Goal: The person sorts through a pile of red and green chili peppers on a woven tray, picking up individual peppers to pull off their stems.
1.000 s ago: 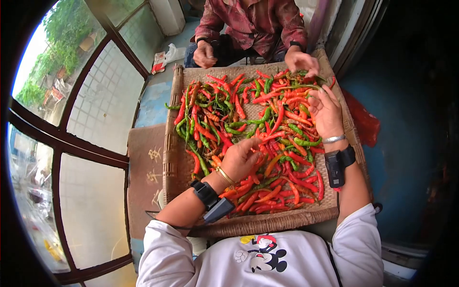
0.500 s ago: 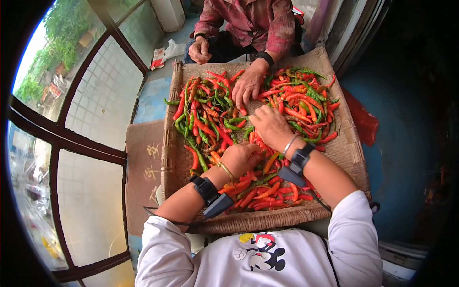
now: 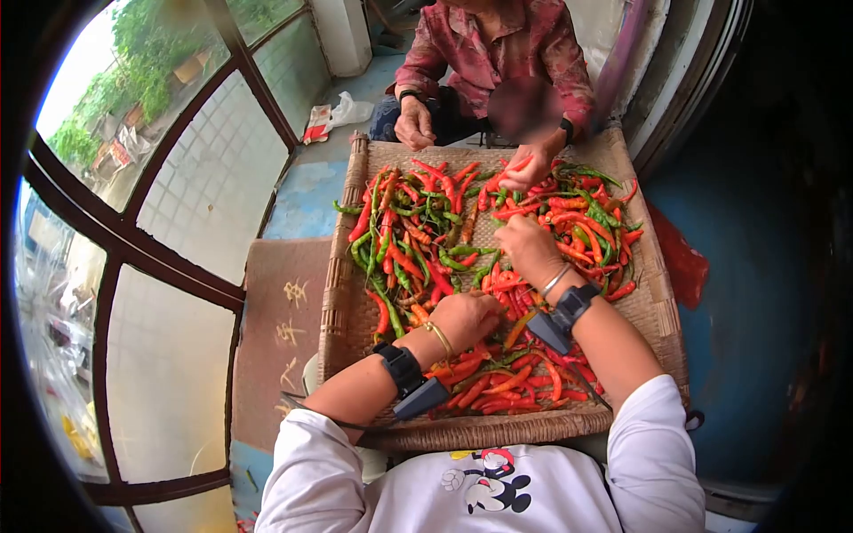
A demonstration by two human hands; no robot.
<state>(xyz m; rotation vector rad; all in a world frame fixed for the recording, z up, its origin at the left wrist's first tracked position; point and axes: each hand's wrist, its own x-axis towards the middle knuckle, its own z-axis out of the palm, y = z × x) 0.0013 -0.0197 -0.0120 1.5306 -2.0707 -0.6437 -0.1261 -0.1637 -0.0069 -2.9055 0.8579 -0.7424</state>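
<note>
Just beneath the curled left hand [image 3: 464, 322], its grip unclear, lie chili peppers [image 3: 513, 380].

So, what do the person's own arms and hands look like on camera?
The left hand and right hand wear no gloves. There's a gold-coloured bangle on the left and a silver-coloured bangle on the right. Each side also has a black strap with a dark grey-blue box. A thin dark cable shows by the right box. The sleeves are plain white.
</note>
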